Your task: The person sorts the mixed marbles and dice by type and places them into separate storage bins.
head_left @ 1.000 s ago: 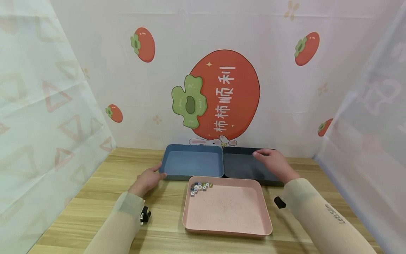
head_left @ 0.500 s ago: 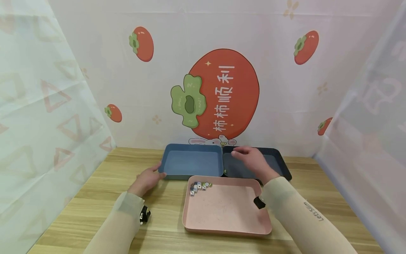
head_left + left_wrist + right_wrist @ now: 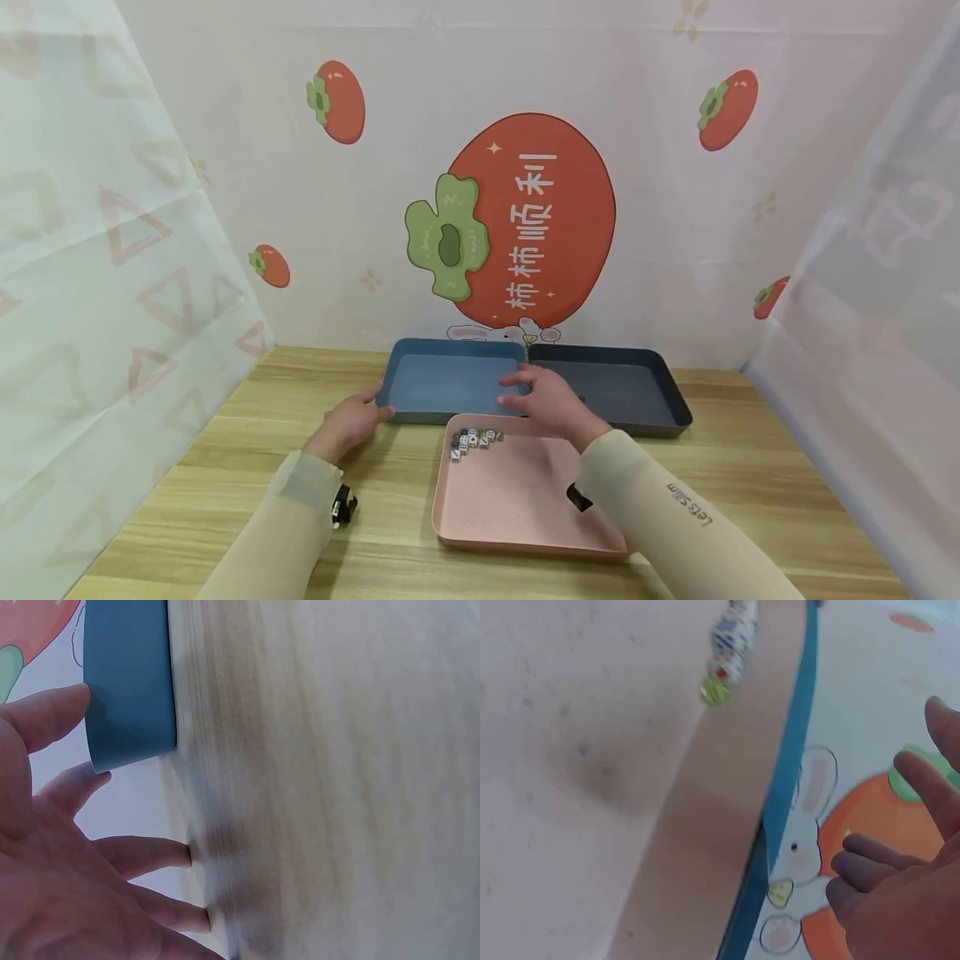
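Observation:
My left hand [image 3: 350, 427] rests at the near left corner of the blue tray [image 3: 427, 383]. In the left wrist view its thumb and index finger touch the corner, and the other fingers spread down to the tabletop. My right hand [image 3: 551, 400] hovers over where the blue tray and the dark navy tray [image 3: 630, 392] meet, fingers apart and nothing between them. A small greenish marble-like thing [image 3: 582, 399] shows in the dark tray beside that hand. Several white dice [image 3: 472, 442] and glass marbles [image 3: 715, 691] cluster at the far left corner of the pink tray [image 3: 510, 500].
The pink tray stands on the wooden table [image 3: 390, 517] in front of the two darker trays, under my right forearm. A printed cloth backdrop [image 3: 652, 208] rises right behind the trays, with cloth side walls left and right.
My right hand has swept left from over the dark tray to the blue tray's right edge. A small greenish thing has come into view inside the dark tray. My left hand stays put.

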A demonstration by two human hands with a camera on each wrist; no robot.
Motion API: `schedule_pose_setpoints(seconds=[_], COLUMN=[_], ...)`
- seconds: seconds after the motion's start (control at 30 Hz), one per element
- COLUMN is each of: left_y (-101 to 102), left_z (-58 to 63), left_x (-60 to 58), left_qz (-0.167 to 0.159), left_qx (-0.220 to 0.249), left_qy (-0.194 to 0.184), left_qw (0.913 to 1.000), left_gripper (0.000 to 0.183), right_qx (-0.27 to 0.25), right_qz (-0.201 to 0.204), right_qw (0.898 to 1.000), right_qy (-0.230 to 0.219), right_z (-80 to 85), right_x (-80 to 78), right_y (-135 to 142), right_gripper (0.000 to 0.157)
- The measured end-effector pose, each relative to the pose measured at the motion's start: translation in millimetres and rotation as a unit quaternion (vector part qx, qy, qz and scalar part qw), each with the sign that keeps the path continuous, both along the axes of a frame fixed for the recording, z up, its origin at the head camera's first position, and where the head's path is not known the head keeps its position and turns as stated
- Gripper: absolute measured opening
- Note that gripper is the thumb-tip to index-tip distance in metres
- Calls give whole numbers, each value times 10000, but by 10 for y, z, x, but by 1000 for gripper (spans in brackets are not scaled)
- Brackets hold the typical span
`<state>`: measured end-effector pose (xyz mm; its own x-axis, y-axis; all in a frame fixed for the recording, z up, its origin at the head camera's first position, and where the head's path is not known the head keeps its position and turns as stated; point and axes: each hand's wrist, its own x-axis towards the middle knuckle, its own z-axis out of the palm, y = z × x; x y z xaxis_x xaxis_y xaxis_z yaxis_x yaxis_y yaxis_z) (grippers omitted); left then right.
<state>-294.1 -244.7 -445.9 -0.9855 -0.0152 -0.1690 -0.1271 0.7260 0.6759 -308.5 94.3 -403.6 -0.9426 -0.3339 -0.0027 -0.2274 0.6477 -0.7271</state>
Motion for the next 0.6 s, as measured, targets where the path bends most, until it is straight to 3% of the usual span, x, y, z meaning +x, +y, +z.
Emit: schedule_pose_setpoints(seconds=[0.2,0.37,0.6], left_y=[-1,-1,-6], left_z=[-17,-31,-43], left_x=[-13,-29,-43], left_qz=[3,9,19], left_qx=[33,31,140], left_qy=[13,15,-13], left_qw=[10000,10000,9999], left_gripper=[68,68,68], right_qx=[576,672,1071], right_qz=[536,678,1021], right_qw=[9969,9954,9885], right_qy=[20,-3,322], right_z=[-106,-193,-326], right_x=[82,96,53], right_y=[-147,-219,-275], right_gripper=[26,19,17])
